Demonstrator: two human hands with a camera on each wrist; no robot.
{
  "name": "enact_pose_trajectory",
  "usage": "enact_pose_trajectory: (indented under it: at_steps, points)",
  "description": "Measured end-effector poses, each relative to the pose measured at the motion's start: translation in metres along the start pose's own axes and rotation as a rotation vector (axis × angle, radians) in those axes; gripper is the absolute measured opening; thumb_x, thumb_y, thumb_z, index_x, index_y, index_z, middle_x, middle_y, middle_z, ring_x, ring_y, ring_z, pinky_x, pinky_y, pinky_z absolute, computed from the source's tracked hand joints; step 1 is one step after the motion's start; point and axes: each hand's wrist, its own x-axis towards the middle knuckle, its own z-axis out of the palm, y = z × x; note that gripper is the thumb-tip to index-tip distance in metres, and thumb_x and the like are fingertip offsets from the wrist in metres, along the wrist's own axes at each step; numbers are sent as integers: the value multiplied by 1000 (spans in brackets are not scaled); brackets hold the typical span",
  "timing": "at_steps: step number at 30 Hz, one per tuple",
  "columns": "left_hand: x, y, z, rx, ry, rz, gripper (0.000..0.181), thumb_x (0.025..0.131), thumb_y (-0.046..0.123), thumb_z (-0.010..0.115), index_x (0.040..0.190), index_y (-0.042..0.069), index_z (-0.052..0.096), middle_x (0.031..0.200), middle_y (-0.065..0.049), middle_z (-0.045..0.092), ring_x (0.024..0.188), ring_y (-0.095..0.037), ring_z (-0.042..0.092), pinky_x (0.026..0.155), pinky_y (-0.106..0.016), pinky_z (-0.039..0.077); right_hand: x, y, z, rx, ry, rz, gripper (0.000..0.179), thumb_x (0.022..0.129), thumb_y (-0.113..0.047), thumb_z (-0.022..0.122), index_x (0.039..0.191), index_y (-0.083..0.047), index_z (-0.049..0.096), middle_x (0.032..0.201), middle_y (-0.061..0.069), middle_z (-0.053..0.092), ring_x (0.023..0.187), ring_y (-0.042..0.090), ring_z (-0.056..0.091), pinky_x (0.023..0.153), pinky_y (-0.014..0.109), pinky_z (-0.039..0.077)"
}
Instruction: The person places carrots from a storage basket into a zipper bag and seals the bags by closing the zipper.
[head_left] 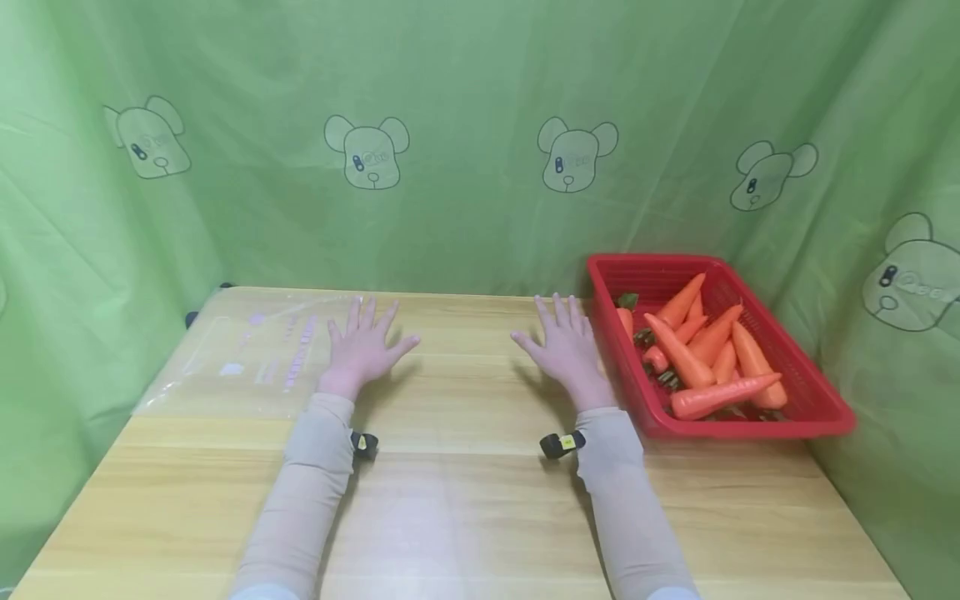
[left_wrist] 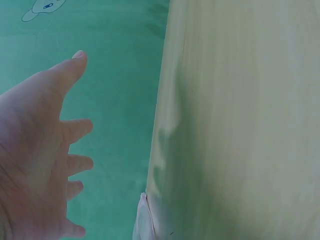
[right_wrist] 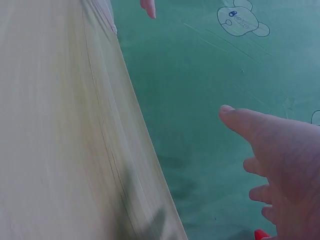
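Note:
My left hand (head_left: 363,343) is held palm down over the table with its fingers spread, holding nothing. It overlaps the right edge of a clear plastic bag (head_left: 232,358) with pale purple print, which lies flat at the table's far left. My right hand (head_left: 564,346), also spread and holding nothing, is just left of a red plastic basket (head_left: 750,428). Several orange carrots (head_left: 678,350) lie heaped in that basket. In the left wrist view the left thumb and fingers (left_wrist: 80,131) stand apart, and the right wrist view shows the right thumb (right_wrist: 240,120) stretched out.
The wooden table (head_left: 450,500) ends at the back against a green curtain (head_left: 465,217) printed with bear heads. More curtain hangs at both sides. A black wrist strap (head_left: 364,444) sits on the left sleeve and another strap (head_left: 561,445) on the right one.

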Motion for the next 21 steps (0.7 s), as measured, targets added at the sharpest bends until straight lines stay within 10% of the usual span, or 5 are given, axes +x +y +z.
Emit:
enact_pose_trajectory:
  at_steps: [21]
  points:
    - [-12, -11, -25, 3, -10, -34, 89, 88, 77, 30, 156, 19, 19, 164, -16, 5, 150, -44, 3, 110, -73, -4, 1, -45, 15, -14, 63, -122, 84, 91, -67, 42, 154, -14, 24, 160, 18, 23, 150, 38, 12, 119, 59, 13]
